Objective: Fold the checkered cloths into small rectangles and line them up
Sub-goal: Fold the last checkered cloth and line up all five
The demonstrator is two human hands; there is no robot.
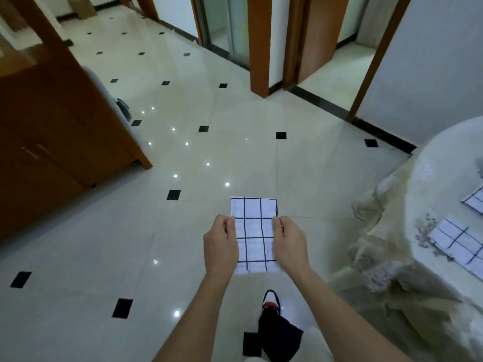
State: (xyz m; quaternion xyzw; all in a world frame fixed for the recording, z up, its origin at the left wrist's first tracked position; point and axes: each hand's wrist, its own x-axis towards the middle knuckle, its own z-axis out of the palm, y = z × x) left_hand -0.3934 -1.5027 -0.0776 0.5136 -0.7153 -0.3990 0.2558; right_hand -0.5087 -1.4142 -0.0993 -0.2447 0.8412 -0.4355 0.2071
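While the person stands over the tiled floor [104, 244], the checkered cloth [254, 231] hangs in mid-air at six o'clock. The left hand [220, 246] pinches its left edge and the right hand [288, 244] its right. It looks light and floppy, so take it near the corners. At three o'clock, a near folded cloth [460, 241] and a far folded cloth [475, 201] lie on the worktop [431, 165].

Glossy cream tile floor [78, 244] with black insets, wooden cabinet [52, 121] at left, lace-draped table [431, 163] at right, cardboard box [83, 7] far back
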